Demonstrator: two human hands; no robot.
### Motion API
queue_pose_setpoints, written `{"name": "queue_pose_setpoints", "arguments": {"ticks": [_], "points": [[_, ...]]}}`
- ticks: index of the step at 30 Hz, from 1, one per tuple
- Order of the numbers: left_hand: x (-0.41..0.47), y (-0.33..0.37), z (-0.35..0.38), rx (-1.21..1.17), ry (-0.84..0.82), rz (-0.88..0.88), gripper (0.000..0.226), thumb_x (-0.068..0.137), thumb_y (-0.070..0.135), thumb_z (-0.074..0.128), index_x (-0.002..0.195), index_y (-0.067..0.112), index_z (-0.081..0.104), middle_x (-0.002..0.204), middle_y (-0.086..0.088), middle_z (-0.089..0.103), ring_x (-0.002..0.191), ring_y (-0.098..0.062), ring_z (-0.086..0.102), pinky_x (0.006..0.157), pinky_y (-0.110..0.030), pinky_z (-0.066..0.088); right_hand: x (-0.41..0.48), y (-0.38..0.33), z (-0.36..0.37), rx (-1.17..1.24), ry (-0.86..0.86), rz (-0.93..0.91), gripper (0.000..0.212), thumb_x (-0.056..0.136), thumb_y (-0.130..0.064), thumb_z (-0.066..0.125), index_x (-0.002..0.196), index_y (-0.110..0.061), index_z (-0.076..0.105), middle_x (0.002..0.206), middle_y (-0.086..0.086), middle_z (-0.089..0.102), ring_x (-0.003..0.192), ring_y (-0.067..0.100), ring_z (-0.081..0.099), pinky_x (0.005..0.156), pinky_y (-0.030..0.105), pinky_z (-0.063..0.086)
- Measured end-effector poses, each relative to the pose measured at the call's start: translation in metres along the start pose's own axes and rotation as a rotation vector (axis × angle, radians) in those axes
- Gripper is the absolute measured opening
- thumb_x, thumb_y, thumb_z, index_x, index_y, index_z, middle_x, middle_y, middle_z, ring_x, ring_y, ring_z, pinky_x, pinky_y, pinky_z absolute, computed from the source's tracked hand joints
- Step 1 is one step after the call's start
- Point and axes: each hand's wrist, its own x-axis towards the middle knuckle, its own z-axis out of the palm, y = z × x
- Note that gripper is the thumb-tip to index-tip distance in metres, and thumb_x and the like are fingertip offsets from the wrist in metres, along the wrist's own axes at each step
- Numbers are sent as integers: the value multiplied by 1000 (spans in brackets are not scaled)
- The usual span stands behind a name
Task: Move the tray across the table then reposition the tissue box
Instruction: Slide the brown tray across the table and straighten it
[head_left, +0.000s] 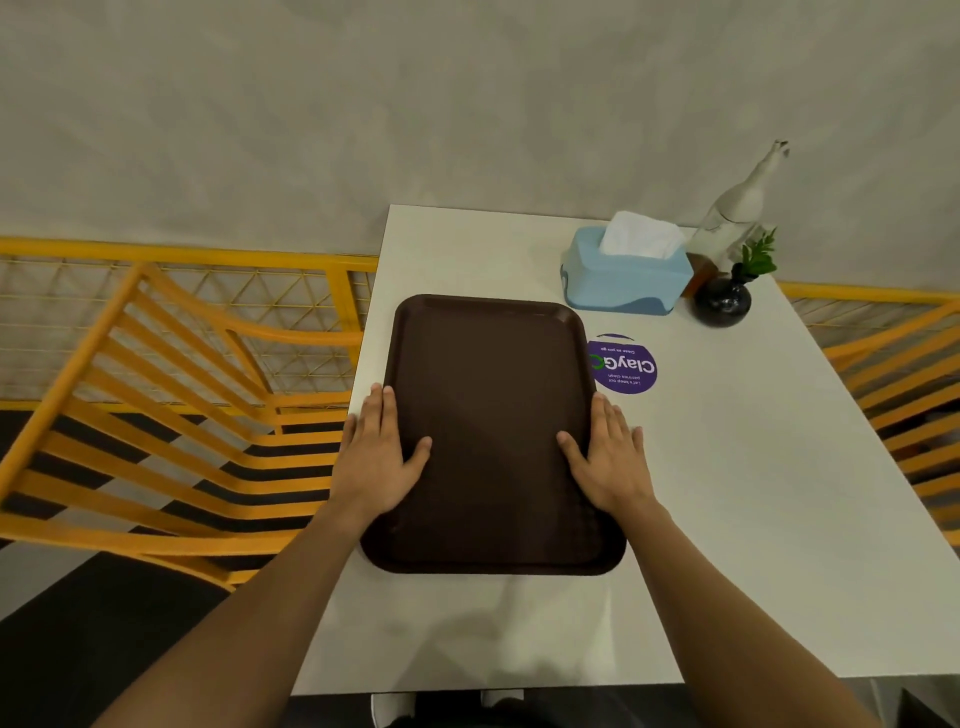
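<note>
Furthest left, an orange slatted chair is seen beside a white desk, with a yellow mesh railing behind it and a grey wall beyond. At the desk's left edge, the left hand is laid flat over the left rim of a dark brown tray, fingers stretched along the outside of the rim and the thumb resting inside the tray. The tray is placed flat on the left half of the desk, its long sides running away from the viewer. On the opposite rim the right hand is laid in mirror fashion, fingers spread on the desk side and the thumb inside the tray; both hands are held open and flat, and whether the rims are gripped from beneath cannot be told. Just right of the tray's far corner, a round purple sticker is stuck to the desk. Beyond it, near the far edge, a light blue tissue box is set, a white tissue standing out of its top. Right of the box, a small dark vase with a green sprig and a pale bottle-shaped ornament are found close together. At the far right, another orange chair is partly shown.
</note>
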Motion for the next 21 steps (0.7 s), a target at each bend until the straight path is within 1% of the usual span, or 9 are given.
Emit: {"name": "queue_pose_setpoints", "arguments": {"ticks": [7, 14, 21], "points": [[3, 0, -2, -12, -6, -22, 92, 95, 68, 31, 161, 12, 0, 170, -10, 4, 156, -27, 9, 125, -46, 10, 7, -2, -1, -30, -13, 3, 83, 99, -67, 25, 160, -18, 0, 168, 5, 11, 154, 27, 8, 121, 53, 5], [5, -6, -3, -29, 8, -14, 93, 95, 68, 34, 161, 12, 3, 170, -11, 7, 156, -29, 12, 124, -46, 16, 8, -5, 3, -32, -2, 10, 83, 98, -68, 24, 160, -18, -1, 168, 5, 10, 154, 27, 6, 121, 54, 5], [6, -7, -4, -3, 28, -2, 92, 95, 68, 33, 161, 10, 4, 170, -12, 9, 156, -30, 12, 124, -46, 15, 10, -7, 4, -38, -8, 22, 84, 97, -70, 21, 160, -20, -3, 168, 4, 9, 154, 26, 7, 120, 54, 4]]}}
